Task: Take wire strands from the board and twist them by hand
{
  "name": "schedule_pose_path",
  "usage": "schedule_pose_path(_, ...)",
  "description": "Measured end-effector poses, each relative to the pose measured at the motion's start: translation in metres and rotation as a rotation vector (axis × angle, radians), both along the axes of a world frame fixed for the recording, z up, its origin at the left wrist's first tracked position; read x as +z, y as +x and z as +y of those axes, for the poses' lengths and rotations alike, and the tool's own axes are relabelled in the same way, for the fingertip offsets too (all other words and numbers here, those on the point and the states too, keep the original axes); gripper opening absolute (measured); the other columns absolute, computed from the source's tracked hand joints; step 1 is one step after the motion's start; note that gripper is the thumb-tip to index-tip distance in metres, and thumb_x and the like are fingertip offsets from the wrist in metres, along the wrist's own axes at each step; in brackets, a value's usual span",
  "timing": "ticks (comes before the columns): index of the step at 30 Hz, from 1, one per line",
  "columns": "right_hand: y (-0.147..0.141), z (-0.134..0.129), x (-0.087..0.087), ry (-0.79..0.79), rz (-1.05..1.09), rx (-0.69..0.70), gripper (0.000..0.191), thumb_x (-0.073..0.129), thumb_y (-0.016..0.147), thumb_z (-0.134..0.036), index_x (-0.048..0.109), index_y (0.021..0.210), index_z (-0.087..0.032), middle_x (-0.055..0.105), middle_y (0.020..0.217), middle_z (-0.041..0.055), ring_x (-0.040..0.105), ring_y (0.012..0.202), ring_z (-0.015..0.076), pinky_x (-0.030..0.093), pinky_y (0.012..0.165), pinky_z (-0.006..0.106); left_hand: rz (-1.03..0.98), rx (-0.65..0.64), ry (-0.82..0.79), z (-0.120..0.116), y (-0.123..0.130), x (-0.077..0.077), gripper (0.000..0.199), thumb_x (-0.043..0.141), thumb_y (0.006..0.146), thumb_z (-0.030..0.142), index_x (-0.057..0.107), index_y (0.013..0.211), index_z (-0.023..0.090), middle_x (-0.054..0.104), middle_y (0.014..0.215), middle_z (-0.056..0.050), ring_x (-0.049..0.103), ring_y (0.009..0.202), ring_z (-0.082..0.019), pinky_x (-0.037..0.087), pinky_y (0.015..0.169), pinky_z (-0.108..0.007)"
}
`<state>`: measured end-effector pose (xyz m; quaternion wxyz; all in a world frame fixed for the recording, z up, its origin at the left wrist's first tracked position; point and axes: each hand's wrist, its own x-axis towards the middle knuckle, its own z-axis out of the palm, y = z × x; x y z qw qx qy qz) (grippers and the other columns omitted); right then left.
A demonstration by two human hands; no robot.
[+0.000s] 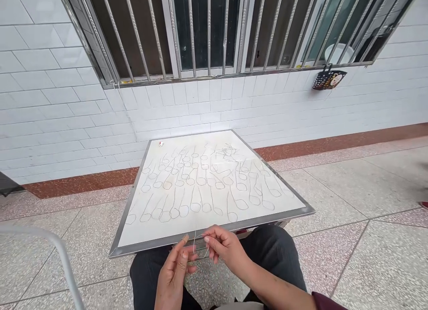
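Observation:
Over the front edge of the board, my right hand (pixel 225 247) pinches a thin wire (pixel 195 234) between thumb and forefinger. The wire bends into a loose loop, and one end sticks up above the board's rim. My left hand (pixel 174 272) is beside it, thumb and fingers apart, with the forefinger tip close to the wire. Whether that fingertip touches the wire I cannot tell. On the white board (pixel 133 232) lie several thin wire pieces (pixel 195 207), each with a round loop at one end and a straight tail.
A tangled bunch of wires (pixel 229 151) lies at the board's back right, and a small red-and-white item (pixel 161 144) at its back left. Behind stands a tiled wall (pixel 200 105) with a barred window. A curved white rail (pixel 62 252) is at the left.

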<state>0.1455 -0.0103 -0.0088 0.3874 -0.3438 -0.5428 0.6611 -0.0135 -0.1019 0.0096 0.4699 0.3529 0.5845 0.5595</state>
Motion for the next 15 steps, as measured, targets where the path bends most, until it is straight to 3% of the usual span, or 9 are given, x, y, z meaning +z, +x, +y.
schedule_pose_path(3,0.003,0.028,0.002,0.013,-0.032,-0.054,0.041,0.069,0.075,-0.057,0.065,0.089,-0.019,0.058,0.065,-0.003,0.056,0.047,0.0103,0.046,0.04,0.022,0.044,-0.088,-0.028,0.006,-0.009,-0.027,0.065,0.059,0.083,0.066,0.065,0.126,0.018,0.072,0.105,-0.011,0.066,0.089,-0.025,0.055,0.067,-0.032)
schedule_pose_path(8,0.009,0.091,0.008,0.089,-0.17,-0.151,0.029,0.066,0.076,-0.047,0.065,0.084,-0.02,0.057,0.065,-0.0039,0.058,0.05,0.011,0.05,0.046,0.024,0.039,-0.323,-0.207,0.017,-0.02,-0.108,0.071,0.066,0.065,0.077,0.072,0.106,0.019,0.072,0.082,-0.006,0.064,0.074,-0.023,0.046,0.053,-0.028)
schedule_pose_path(11,0.007,0.125,0.015,0.114,-0.207,-0.186,0.023,0.065,0.077,-0.042,0.065,0.084,-0.02,0.057,0.066,-0.0036,0.06,0.054,0.0117,0.053,0.049,0.024,0.025,-0.308,-0.28,0.024,-0.022,-0.151,0.078,0.069,0.049,0.083,0.072,0.093,0.018,0.069,0.072,-0.005,0.062,0.065,-0.023,0.042,0.048,-0.029)
schedule_pose_path(15,-0.008,0.16,0.026,0.126,-0.242,-0.192,0.017,0.064,0.079,-0.037,0.065,0.084,-0.02,0.059,0.069,-0.0025,0.061,0.058,0.0117,0.055,0.054,0.024,-0.039,-0.269,-0.353,0.033,-0.025,-0.183,0.079,0.069,0.039,0.085,0.068,0.084,0.02,0.066,0.066,-0.004,0.061,0.062,-0.023,0.041,0.05,-0.03)
